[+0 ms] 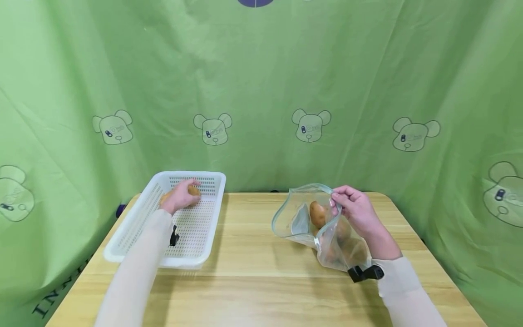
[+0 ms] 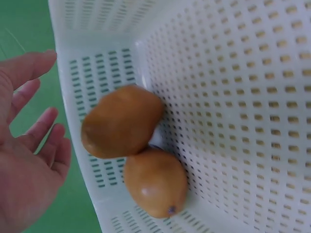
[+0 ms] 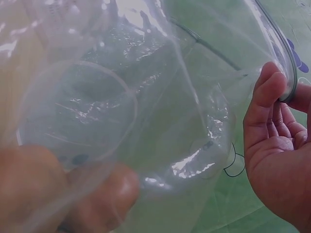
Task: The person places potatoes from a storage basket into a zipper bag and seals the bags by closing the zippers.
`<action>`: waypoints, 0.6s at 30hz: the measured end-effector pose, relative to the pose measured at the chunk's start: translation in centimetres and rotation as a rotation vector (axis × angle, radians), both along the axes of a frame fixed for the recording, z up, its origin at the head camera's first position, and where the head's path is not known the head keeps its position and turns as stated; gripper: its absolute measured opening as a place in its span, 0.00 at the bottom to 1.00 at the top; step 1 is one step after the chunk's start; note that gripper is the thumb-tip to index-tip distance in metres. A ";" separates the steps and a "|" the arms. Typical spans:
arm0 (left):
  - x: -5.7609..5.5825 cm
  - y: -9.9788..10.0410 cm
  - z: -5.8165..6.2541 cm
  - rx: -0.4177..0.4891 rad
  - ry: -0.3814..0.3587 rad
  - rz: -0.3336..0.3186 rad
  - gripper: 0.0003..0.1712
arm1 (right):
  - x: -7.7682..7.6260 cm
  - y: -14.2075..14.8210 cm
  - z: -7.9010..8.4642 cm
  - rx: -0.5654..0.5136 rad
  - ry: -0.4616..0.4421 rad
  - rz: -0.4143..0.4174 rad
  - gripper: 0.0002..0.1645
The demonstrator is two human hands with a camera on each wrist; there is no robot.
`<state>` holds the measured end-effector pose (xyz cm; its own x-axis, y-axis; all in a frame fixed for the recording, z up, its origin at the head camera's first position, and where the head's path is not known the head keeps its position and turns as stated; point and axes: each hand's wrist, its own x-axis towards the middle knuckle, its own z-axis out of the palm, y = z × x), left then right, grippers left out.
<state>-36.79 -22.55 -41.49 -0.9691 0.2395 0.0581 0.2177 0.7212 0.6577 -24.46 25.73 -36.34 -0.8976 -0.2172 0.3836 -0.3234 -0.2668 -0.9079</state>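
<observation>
My left hand [image 1: 182, 196] reaches into the far end of a white perforated plastic basket [image 1: 219, 200]. In the left wrist view, its fingers [image 2: 41, 131] are spread and loosely bent, apart from two brownish-orange fruits that look like pears [image 2: 121, 121]. These two lie touching in the basket's end. On the right, my right hand [image 1: 357, 211] pinches the rim of a clear zip bag [image 1: 300, 236] between thumb and fingers. The bag's mouth gapes toward the left. Several similar fruits [image 1: 318, 214] are inside it, partly blurred by the plastic in the right wrist view.
Basket and bag both rest on a light wooden table [image 1: 245, 272], the basket at left and the bag at right. A green curtain [image 1: 261, 91] printed with bear heads hangs behind the table and along its sides.
</observation>
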 end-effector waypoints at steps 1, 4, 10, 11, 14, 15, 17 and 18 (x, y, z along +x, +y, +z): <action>-0.1 -0.2 -0.1 -0.011 0.004 0.014 0.32 | 0.1 0.0 0.0 0.003 0.000 -0.006 0.11; -0.3 -0.8 -0.5 -0.056 0.028 0.043 0.31 | 0.3 0.1 0.1 0.012 -0.003 -0.017 0.12; -0.8 -2.0 -1.1 -0.079 0.047 0.036 0.38 | 0.4 0.1 0.3 0.032 -0.008 -0.023 0.12; -1.0 -2.1 -1.2 -0.080 0.044 0.031 0.39 | 0.4 0.2 0.3 0.036 -0.008 -0.022 0.12; -1.3 -2.2 -1.3 -0.090 0.043 0.008 0.42 | 0.4 0.2 0.3 0.050 -0.010 -0.027 0.11; -1.4 -2.2 -1.3 -0.095 0.042 0.002 0.43 | 0.5 0.2 0.3 0.054 -0.012 -0.028 0.11; -1.5 -2.1 -1.4 -0.107 0.044 -0.008 0.43 | 0.5 0.2 0.3 0.059 -0.020 -0.030 0.10; -1.5 -2.1 -1.4 -0.116 0.046 -0.013 0.43 | 0.5 0.2 0.3 0.060 -0.023 -0.031 0.10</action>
